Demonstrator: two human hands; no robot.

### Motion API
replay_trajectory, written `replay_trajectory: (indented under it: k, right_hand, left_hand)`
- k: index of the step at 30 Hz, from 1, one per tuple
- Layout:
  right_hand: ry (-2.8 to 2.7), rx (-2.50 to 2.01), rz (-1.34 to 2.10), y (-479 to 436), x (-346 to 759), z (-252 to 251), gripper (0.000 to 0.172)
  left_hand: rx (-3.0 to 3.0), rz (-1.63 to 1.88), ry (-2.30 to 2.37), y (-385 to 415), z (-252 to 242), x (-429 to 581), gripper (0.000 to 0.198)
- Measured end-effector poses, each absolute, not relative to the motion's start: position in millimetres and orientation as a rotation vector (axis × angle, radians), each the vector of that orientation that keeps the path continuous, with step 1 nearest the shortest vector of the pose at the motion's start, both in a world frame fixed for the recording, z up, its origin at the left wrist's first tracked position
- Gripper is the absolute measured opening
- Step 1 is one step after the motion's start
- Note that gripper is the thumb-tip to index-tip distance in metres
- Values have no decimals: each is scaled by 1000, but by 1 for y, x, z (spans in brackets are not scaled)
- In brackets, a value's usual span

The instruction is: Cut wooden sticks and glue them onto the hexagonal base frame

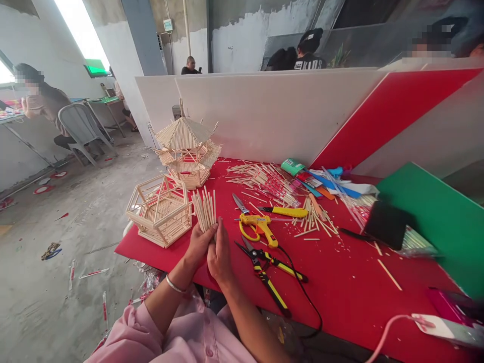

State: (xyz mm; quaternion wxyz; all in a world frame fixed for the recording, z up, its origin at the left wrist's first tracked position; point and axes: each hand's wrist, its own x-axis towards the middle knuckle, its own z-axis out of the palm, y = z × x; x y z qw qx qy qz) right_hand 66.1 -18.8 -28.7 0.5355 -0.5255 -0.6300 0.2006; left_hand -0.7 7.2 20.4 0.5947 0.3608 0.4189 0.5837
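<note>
A bundle of thin wooden sticks (204, 209) stands upright between my two hands near the table's front edge. My left hand (200, 242) is wrapped round the lower part of the bundle, thumb across it. Against the bundle's right side presses my right hand (220, 252), its fingers closed together. Just left of the hands sits an open six-sided stick frame (161, 212) with a slatted floor. Behind it rises a roofed stick pavilion (185, 146). To the right lie a yellow glue gun (260, 225) and scissors with an orange handle (247, 229).
Garden shears (266, 272) and a yellow utility knife (289, 212) lie right of the hands on the red table (340, 287). Loose sticks (260, 179) spread behind. A black flat object (386, 225), green board (431, 227) and power strip (448, 327) are farther right. White panels (264, 111) stand behind.
</note>
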Motion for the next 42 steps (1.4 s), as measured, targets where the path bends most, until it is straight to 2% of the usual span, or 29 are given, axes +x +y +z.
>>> replay_trajectory:
  k: [7,12,16,23,33,42]
  right_hand:
    - [-1437,-1203,554,-24,72,-20,70]
    - [-1431,-1113,711,-34,89,-12,90]
    - [-1464,-1090,832,-33,92,-18,95]
    - [-1451,-1157,840,-30,86,-25,89]
    - [-1410,-1285,805,-29,83,-27,73]
    - [-1488,-1275,657,-27,87,-35,70]
  left_hand:
    - [1014,1437,1054,3,19,-1,34]
    - [1336,1473,1026,-4,28,0,22]
    - [1344,1439,1088,-2,22,1,19]
    - [1271,1414,1279,1,5,-2,22]
    - [1134,1415,1233,-8,10,8,24]
    - [1161,1429,1302,-6,2,13,19]
